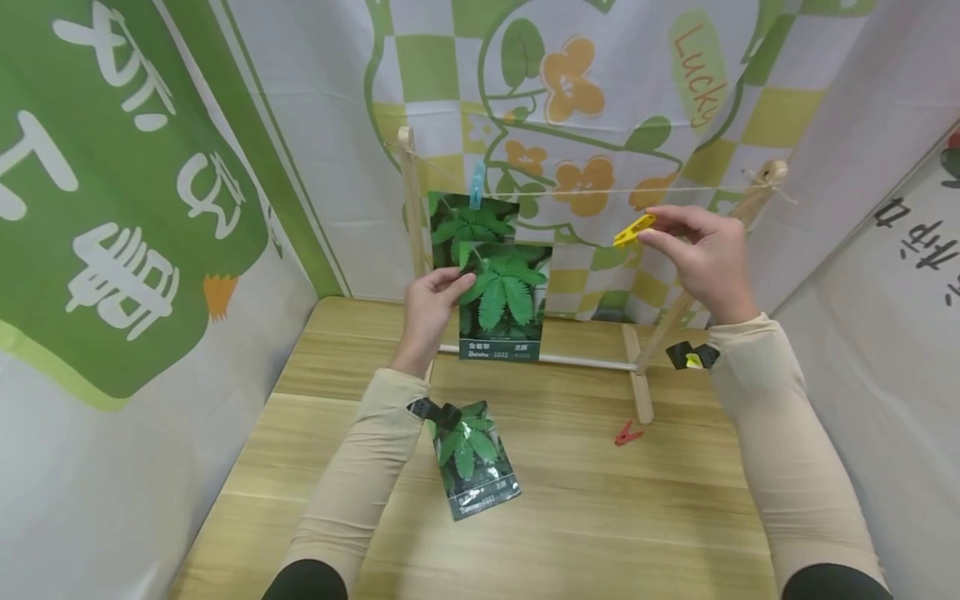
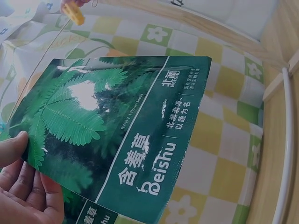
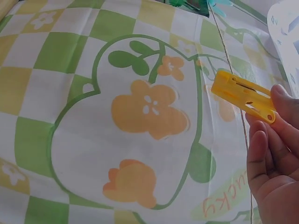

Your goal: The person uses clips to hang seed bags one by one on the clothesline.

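Note:
My left hand [image 1: 433, 315] pinches the left edge of a green seed packet [image 1: 504, 304] with a fern-like leaf picture. The packet is upright, in front of another packet [image 1: 448, 218] that a blue clothespin [image 1: 477, 185] fixes to a string [image 1: 592, 192]. In the left wrist view, the thumb lies on the face of the held packet [image 2: 93, 126]. Between thumb and fingers my right hand [image 1: 708, 254] pinches a yellow clothespin [image 1: 634, 231], just below the string. The right wrist view shows the yellow clothespin [image 3: 244, 95] from closer, its jaws pointing away from the fingers.
A third seed packet [image 1: 474, 467] lies on the wooden table [image 1: 585, 517] under my left wrist. A red clothespin [image 1: 627, 433] is on the table at right. The string runs between two wooden posts [image 1: 412, 208], joined low by a white rod [image 1: 585, 362]. A patterned curtain [image 1: 427, 67] hangs behind.

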Action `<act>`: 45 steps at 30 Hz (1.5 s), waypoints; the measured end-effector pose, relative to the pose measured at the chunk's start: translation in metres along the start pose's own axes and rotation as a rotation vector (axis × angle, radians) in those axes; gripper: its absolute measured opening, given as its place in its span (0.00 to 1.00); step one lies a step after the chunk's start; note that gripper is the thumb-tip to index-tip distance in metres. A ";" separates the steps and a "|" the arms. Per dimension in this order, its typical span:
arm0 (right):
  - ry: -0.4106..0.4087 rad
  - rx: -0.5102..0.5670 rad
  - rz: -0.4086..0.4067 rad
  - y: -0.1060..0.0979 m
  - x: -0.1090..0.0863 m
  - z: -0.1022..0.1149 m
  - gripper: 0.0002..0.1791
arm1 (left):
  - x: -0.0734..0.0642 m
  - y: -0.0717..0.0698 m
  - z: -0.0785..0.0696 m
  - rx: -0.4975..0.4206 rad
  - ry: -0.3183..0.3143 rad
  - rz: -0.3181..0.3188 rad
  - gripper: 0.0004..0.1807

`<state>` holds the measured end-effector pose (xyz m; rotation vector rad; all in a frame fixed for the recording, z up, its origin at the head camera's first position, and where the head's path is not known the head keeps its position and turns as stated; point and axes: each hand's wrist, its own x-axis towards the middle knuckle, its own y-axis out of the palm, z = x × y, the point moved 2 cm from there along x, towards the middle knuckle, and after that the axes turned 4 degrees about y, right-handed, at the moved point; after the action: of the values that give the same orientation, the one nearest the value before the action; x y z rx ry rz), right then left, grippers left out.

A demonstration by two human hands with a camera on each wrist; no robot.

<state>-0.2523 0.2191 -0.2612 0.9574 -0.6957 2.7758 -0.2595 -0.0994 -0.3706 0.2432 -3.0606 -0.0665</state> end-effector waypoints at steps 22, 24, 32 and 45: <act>-0.011 -0.013 -0.019 0.015 0.035 0.024 0.12 | 0.008 0.017 -0.006 0.031 0.057 0.036 0.18; -0.005 0.009 -0.020 0.017 0.040 0.026 0.12 | 0.009 0.019 -0.007 0.023 0.054 0.038 0.17; 0.051 0.035 -0.072 0.022 0.057 0.033 0.12 | 0.012 0.025 -0.012 0.024 0.033 0.057 0.18; 0.103 -0.126 0.112 0.039 0.061 0.031 0.11 | 0.018 0.043 -0.014 0.036 0.029 0.095 0.18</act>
<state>-0.2935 0.1684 -0.2171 0.7685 -0.9225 2.8120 -0.2831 -0.0600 -0.3534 0.1003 -3.0417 -0.0023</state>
